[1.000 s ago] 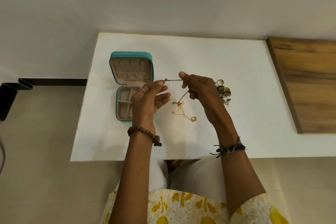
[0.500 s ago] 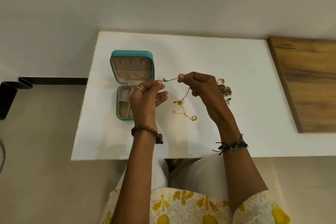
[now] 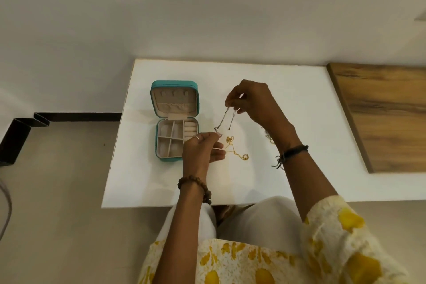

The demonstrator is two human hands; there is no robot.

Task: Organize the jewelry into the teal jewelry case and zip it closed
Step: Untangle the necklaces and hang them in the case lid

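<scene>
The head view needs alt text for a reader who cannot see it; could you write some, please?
Both hands, right hand raised and left hand lower, pinch a thin silver chain over a white table, beside an open teal jewelry case and a gold necklace.

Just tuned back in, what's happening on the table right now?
A person sits at a white table with both hands on a thin silver chain necklace. The right hand pinches it up high so it hangs doubled, while the left hand pinches its lower end. The teal zip-around jewelry case lies open to the left, its visible compartments looking empty. A thin gold chain necklace lies on the table between the hands. Nothing appears packed yet.
</scene>
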